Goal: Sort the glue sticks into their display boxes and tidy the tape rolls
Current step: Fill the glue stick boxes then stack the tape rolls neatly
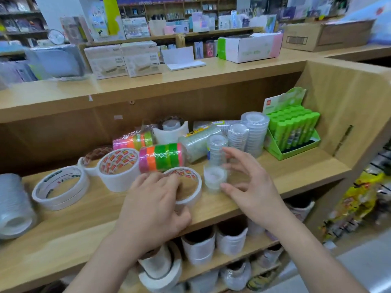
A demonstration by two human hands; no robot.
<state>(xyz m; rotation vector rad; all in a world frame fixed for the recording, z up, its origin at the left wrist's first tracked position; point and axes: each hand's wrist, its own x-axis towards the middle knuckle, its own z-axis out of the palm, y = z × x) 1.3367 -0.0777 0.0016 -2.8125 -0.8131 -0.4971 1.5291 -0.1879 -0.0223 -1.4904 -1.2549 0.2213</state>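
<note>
Shelf (pixel 296 176), read from its left end.

- A wide white roll (pixel 61 190) is laid flat near the left end. A red-printed roll (pixel 118 170) is stood just behind and to the right of it.
- Left hand (pixel 154 208): the fingers are curled over the rim of a white tape roll (pixel 191 198) at the front edge and the thumb is pressed on its near side. The roll is held.
- Just beside it a small clear roll (pixel 214 178) is seen, with a taller clear stack (pixel 216 149) behind.
- Right hand (pixel 247 182): the fingers are spread and loosely bent round the small clear roll, thumb tip at its side. No closed grip is shown.
- Glue sticks (pixel 296 125) are packed upright in the green display box (pixel 296 151) at the back right corner.

Step judged: tape tidying. The white tape roll is best set with its like at the left. The small clear roll should be fully gripped before it is lifted, so the stack is not toppled.
</note>
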